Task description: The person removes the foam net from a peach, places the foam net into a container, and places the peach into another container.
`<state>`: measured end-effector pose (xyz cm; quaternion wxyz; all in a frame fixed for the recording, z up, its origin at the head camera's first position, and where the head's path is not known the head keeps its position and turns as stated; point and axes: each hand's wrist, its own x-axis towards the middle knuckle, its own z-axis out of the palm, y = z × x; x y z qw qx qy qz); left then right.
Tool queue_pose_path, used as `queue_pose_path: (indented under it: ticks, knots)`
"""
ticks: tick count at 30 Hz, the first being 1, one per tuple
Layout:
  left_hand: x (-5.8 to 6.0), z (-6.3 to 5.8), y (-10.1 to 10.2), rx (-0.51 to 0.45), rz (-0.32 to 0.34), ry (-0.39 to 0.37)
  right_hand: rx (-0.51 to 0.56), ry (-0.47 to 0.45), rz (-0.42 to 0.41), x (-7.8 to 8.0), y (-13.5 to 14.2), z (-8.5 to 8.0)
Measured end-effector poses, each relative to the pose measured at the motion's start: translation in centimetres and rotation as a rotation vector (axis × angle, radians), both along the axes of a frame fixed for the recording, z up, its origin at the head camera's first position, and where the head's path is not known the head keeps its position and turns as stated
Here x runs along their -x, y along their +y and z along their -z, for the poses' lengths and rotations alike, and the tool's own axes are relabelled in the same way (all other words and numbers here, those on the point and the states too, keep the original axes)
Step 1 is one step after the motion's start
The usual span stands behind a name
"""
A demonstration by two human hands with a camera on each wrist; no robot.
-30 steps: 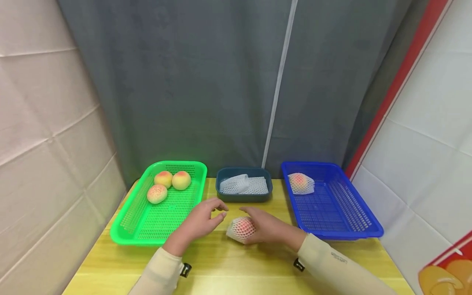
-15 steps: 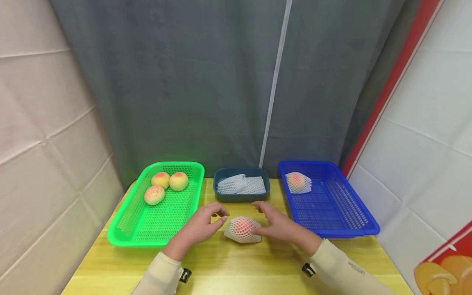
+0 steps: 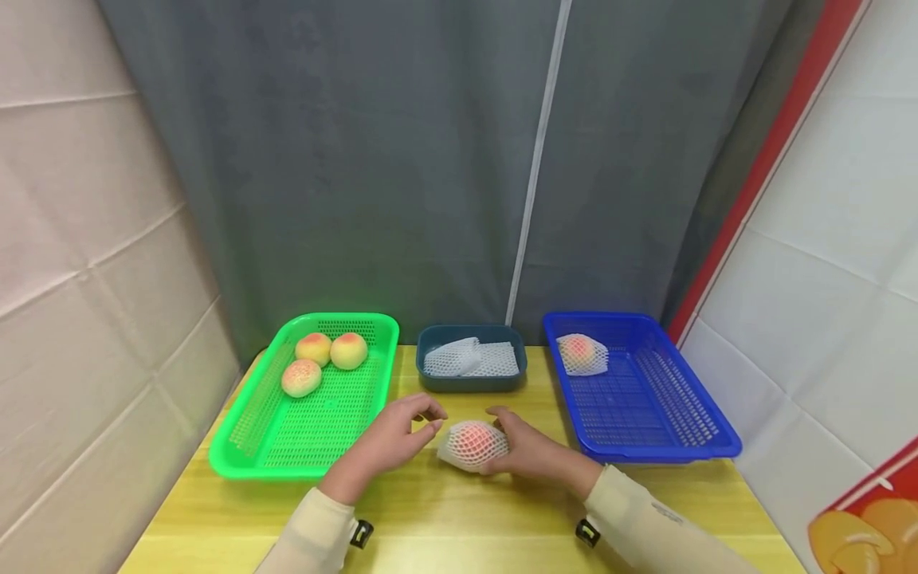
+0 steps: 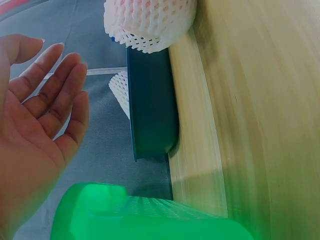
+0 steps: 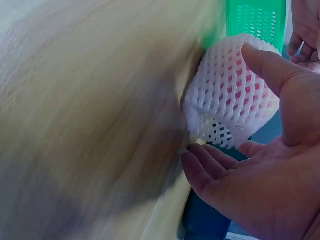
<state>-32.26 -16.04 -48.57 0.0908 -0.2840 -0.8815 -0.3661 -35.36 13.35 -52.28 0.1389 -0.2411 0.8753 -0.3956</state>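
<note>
A peach in a white foam net point(image 3: 473, 446) lies on the table between the two hands. My right hand point(image 3: 529, 449) holds its right end, the thumb along the near side and the fingers curled behind; in the right wrist view the thumb lies over the net point(image 5: 232, 90), near its open end. My left hand point(image 3: 398, 434) hovers to the left of the peach, apart from it, with fingers loosely bent and nothing in them. The left wrist view shows that left hand point(image 4: 37, 110) with its palm facing the camera.
Left stands a green basket point(image 3: 287, 430) with three bare peaches point(image 3: 348, 351). A dark tray point(image 3: 472, 384) behind the hands holds foam nets point(image 3: 498, 360). To the right, a blue basket point(image 3: 645, 454) contains another netted peach point(image 3: 582, 355). A grey curtain point(image 3: 358, 175) hangs behind.
My right hand drew back to the right from the netted peach, fingers spread, then came in again around its right end. The left hand has stayed nearly still.
</note>
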Motion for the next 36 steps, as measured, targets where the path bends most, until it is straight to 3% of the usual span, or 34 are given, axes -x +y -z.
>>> queue_pose_path:
  ticks: [29,36]
  knots:
    - [0.1,0.1,-0.2,0.001,0.002,-0.024,0.129,0.009,-0.105,0.8,-1.7,1.4]
    - [0.0,-0.2,-0.4,-0.022,-0.056,-0.012,0.206,0.079,-0.155,1.1,-1.6,1.4]
